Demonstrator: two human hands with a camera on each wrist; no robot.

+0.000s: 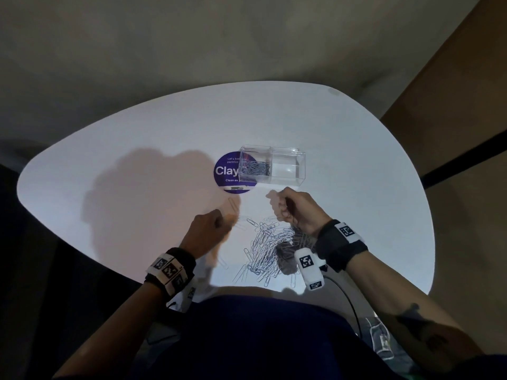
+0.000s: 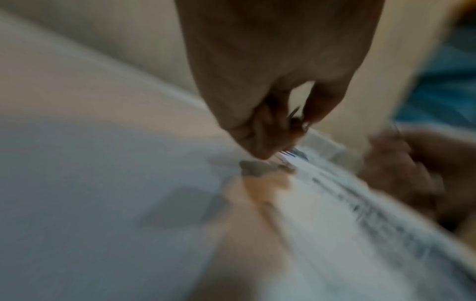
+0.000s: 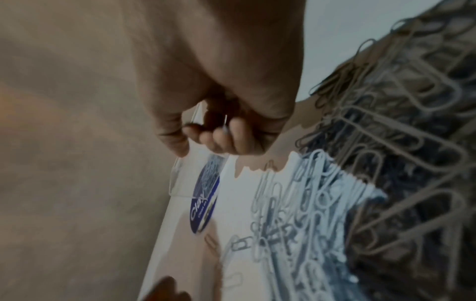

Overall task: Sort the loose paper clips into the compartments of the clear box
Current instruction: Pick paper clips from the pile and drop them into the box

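Observation:
The clear box [image 1: 288, 180] stands at mid-table with two compartments. Its left one holds a heap of paper clips [image 1: 255, 168]; its right one looks bare. A loose pile of silver paper clips [image 1: 270, 249] lies near the front edge, also filling the right wrist view as the pile [image 3: 309, 203]. My right hand [image 1: 282, 208] hovers between pile and box, fingers curled round a few clips [image 3: 225, 122]. My left hand [image 1: 216, 223] sits left of the pile, low over the table. In its blurred wrist view the left hand [image 2: 283, 130] pinches clips [image 2: 293, 114].
A round blue sticker [image 1: 227, 171] lies partly under the box's left end. Stray single clips [image 1: 233, 205] lie left of the pile. The white table [image 1: 137, 160] has a curved edge close to my body. A black cable [image 1: 348, 297] runs off the front right.

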